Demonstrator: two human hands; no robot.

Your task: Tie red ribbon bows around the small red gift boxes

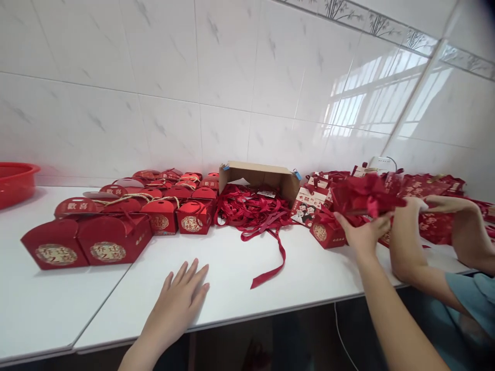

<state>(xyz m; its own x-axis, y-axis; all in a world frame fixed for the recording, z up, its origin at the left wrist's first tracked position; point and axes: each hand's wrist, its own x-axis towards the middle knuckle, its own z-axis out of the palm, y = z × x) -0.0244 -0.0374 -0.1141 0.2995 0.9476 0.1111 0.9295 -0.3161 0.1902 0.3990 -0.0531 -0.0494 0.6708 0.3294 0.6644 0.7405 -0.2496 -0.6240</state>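
Note:
My left hand (178, 304) lies palm down near the table's front edge, fingers spread, holding nothing. On the right, my right hand (363, 234) is raised with its fingers around the lower side of a red box with a ribbon bow (361, 195), which is somewhat blurred. Just below that box, a smaller red box (325, 231) stands on the white table (228, 304). Between my hands, a cardboard carton (263, 172) lies open toward me, full of red ribbons (251, 206). One loose ribbon (273, 275) trails forward from the pile.
Rows of red gift boxes (114, 239) stand on the left, some with cord handles. A red basin (15, 183) sits at the far left. Another person's arms (410, 247) reach in at the right beside red bags (435, 221). A tiled wall rises behind.

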